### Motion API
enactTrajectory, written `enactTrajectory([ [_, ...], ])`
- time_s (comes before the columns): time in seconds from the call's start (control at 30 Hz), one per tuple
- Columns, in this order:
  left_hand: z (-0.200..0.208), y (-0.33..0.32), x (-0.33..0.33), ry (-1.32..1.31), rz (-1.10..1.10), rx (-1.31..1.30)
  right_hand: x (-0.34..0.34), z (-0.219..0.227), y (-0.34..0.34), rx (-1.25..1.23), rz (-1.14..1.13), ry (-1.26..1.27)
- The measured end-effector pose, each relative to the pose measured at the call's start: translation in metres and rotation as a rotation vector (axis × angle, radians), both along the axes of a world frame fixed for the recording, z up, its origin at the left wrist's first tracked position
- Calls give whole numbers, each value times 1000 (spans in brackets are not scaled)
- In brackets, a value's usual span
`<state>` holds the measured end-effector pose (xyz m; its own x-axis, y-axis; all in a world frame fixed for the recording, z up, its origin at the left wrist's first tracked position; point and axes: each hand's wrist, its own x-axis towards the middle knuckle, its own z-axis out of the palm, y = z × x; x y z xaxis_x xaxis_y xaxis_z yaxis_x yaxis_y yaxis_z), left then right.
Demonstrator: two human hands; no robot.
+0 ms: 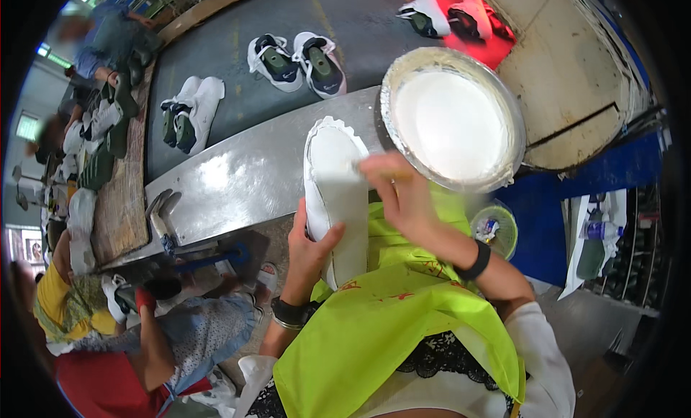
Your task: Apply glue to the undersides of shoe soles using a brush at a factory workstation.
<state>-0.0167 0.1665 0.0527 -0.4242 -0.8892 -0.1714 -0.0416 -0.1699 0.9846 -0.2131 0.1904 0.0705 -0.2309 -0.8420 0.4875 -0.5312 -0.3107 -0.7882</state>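
In front of me, my left hand [314, 238] grips a white shoe upper [335, 195], its underside turned up and its toe pointing away. The thumb presses on the underside and the fingers wrap the left side. A ruffled edge runs around the toe. My right hand [403, 195] is closed, blurred by motion, at the right side of the shoe's forefoot. It pinches what looks like a small brush [359, 167], whose tip is smeared against the shoe's edge. Just beyond that hand stands a metal basin [389, 105] of thick white liquid, its rim crusted.
A dark conveyor belt [216, 54] carries pairs of white-and-green shoes [317, 64]; a red glow lights the far right pair. A metal ledge [237, 180] runs along it, with a hooked tool [160, 213]. At right are a green basket [509, 231] and shelving. Co-workers [144, 346] sit at left.
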Motion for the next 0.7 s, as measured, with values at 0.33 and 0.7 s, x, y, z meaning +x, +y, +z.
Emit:
enactTrajectory([
  [0.33,-7,-2,1,-107,-39,-62,-18,43,-75,270,-60,-254],
  [0.7,16,1,7,-508,112,-683,-31,102,-64,-171,-231,-75],
])
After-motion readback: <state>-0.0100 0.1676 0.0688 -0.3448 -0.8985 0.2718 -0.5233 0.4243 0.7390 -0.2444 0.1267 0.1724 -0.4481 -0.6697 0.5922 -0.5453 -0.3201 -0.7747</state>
